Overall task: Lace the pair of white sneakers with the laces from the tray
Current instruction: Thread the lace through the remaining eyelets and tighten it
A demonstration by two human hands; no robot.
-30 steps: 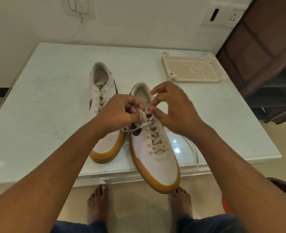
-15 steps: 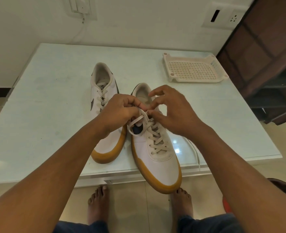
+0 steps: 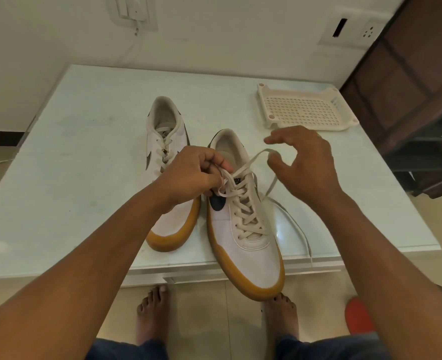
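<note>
Two white sneakers with tan soles stand side by side on the pale table, toes toward me. The left sneaker is laced. The right sneaker has a cream lace crossed up to its top eyelets. My left hand pinches the lace at the top of the tongue. My right hand is raised to the right of the shoe, and the lace runs taut up to its thumb, loops round it and drops back to the table. The lace's free end trails to the table's front edge.
An empty white perforated tray sits at the table's back right. A dark wooden cabinet stands to the right. The right sneaker's toe overhangs the front edge. My bare feet and a red object are on the floor below.
My right hand has moved from the tongue out to the right and up, drawing a length of lace out with it. My left hand stays at the top eyelets.
</note>
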